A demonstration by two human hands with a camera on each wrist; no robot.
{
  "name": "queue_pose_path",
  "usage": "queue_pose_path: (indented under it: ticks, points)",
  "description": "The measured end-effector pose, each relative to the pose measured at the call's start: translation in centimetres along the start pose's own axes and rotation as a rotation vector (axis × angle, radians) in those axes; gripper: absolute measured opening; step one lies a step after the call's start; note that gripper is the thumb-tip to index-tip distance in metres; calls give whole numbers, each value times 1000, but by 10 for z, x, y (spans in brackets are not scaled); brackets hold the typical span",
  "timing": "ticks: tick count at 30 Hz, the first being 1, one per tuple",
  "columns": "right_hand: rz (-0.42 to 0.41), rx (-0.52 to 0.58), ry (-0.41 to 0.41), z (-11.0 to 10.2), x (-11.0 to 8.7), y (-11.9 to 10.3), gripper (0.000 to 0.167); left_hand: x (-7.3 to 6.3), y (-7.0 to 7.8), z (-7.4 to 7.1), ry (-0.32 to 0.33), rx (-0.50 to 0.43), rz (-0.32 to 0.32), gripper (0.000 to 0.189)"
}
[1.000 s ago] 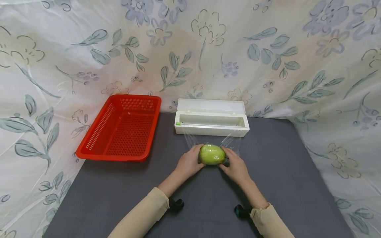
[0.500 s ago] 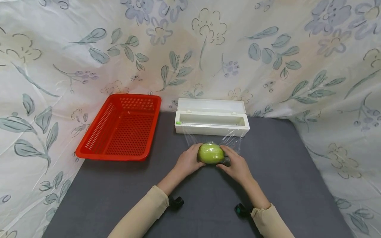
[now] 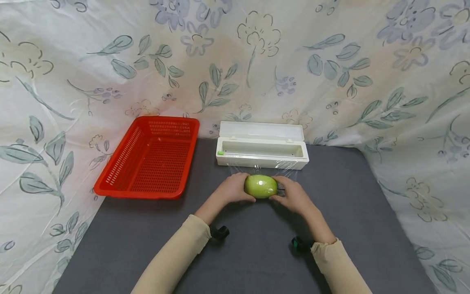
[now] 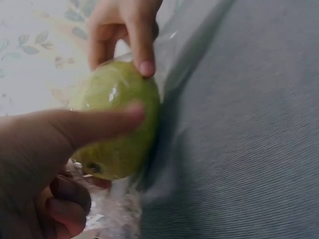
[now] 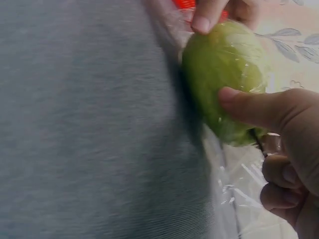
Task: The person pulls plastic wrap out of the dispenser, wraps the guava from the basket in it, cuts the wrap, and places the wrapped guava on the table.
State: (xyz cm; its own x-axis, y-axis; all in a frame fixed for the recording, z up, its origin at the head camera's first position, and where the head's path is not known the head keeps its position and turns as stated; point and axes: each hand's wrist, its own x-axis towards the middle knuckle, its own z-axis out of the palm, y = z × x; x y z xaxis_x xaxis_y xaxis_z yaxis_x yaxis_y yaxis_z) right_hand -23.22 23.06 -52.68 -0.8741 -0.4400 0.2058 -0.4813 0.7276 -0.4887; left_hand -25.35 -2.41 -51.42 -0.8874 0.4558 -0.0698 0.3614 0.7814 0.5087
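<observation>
A green pear (image 3: 260,186) with a shiny layer of cling film over it sits between both hands in front of the white cling film box (image 3: 262,161). My left hand (image 3: 233,189) grips its left end, thumb across the side, as the left wrist view shows. At the stem end my right hand (image 3: 293,196) holds the pear, its thumb pressing the skin; the dark stem (image 5: 256,139) sticks out beside the fingers. Clear film (image 3: 288,173) stretches from the pear to the box front. Loose, crumpled film (image 4: 113,211) bunches below the left hand in the left wrist view.
Back left stands a red perforated plastic basket (image 3: 177,192). The film box's lid (image 3: 261,130) is raised against the flowered cloth (image 3: 264,73) behind. A dark grey cloth (image 3: 253,261) covers the table.
Both hands have moved the pear slightly forward, closer to the film box. The stretch of film between pear and box has become shorter, and the forearms have followed.
</observation>
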Motion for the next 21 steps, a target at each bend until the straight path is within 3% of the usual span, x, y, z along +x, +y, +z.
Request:
queue_pose_path:
  ticks: [3,8,12,15,19,21]
  points:
    - [4,-12,-41,-5,6,-1,67,2,2,-4,5,32,-17,97]
    - [10,-39,-95,-9,13,-2,66,-3,9,0,110,26,-22,114]
    - [43,-35,-116,-11,16,-3,67,-5,11,9,174,26,26,98]
    - [84,-52,-113,-11,14,-5,78,-3,9,14,192,47,18,88]
    - [144,-72,-45,-8,8,-11,102,-3,6,15,192,29,-1,86]
    - [150,-57,12,-6,4,-14,106,-3,6,14,186,17,-1,86]
